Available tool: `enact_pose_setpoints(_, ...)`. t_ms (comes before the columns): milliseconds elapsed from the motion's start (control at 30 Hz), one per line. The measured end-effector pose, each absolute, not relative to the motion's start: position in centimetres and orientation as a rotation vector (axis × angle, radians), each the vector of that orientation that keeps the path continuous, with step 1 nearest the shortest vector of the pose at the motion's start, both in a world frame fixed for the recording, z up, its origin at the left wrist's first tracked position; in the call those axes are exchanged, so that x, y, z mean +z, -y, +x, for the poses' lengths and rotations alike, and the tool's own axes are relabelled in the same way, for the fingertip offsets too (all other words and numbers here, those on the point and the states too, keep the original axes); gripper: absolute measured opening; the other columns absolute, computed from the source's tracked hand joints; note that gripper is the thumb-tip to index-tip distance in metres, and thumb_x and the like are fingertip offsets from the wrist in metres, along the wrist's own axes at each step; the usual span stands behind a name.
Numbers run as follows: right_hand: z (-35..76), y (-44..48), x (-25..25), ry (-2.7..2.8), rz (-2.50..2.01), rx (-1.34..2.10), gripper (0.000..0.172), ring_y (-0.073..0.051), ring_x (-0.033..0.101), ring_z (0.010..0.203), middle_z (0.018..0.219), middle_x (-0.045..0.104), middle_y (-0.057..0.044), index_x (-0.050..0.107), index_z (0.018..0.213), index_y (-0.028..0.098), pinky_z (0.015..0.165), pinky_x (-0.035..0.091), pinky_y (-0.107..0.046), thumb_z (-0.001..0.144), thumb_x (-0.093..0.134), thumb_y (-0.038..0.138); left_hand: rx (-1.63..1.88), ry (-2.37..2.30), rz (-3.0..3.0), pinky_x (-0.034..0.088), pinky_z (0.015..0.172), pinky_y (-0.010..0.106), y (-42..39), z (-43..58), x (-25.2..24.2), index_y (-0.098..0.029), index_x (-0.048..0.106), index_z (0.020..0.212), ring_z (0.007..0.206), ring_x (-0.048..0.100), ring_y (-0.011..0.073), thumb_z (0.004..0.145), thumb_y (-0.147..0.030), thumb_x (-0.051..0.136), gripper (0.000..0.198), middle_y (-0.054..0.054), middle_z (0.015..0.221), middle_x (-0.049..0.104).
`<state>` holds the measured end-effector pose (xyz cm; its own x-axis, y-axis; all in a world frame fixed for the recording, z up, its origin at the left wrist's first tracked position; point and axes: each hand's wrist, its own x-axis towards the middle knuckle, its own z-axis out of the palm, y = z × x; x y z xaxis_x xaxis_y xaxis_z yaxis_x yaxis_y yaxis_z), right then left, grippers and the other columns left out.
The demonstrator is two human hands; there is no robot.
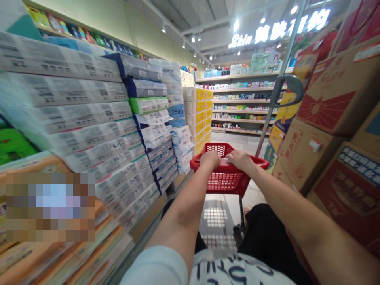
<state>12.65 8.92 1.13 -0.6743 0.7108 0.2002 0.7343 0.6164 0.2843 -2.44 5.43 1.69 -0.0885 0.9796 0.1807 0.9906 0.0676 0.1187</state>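
A red plastic shopping trolley basket with a mesh wall stands on a wheeled frame in front of me. My left hand curls over its near rim, just left of the middle. My right hand grips the same rim close beside it, and the two hands are a little apart. Both forearms reach forward from my body. The inside of the basket is mostly hidden behind my hands and the rim.
Tall stacks of wrapped tissue packs line the left of the aisle. Printed cardboard cartons pile up on the right. A thin metal pole with a curved grey handle rises near the right cartons. Store shelves stand ahead beyond a tiled floor.
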Motion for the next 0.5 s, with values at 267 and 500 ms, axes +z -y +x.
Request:
enact_pose_setpoints(267, 12.3, -8.2, 1.1, 2.768, -1.127, -0.589, 0.03, -0.023, 0.061, 0.092, 0.098, 0.065, -0.016, 0.064, 0.098, 0.011, 0.072, 0.045, -0.03, 0.092, 0.036, 0.02, -0.351, 2.27, -2.08, 0.043, 0.089, 0.034, -5.5, -2.5, 1.3, -0.016, 0.063, 0.107, 0.104, 0.058, 0.0232, 0.091, -0.037, 0.027, 0.045, 0.014, 0.112, 0.064)
enact_pose_setpoints(500, 12.2, -6.6, 0.5, 2.525, -0.921, -0.489, 0.037, -0.017, 0.06, 0.09, 0.095, 0.067, -0.01, 0.064, 0.091, 0.015, 0.085, 0.041, -0.028, 0.095, 0.03, 0.027, -0.374, 2.225, -2.086, 0.045, 0.086, 0.034, -5.2, -2.8, 1.4, -0.018, 0.064, 0.105, 0.101, 0.06, 0.0233, 0.091, -0.039, 0.027, 0.045, 0.012, 0.11, 0.065)
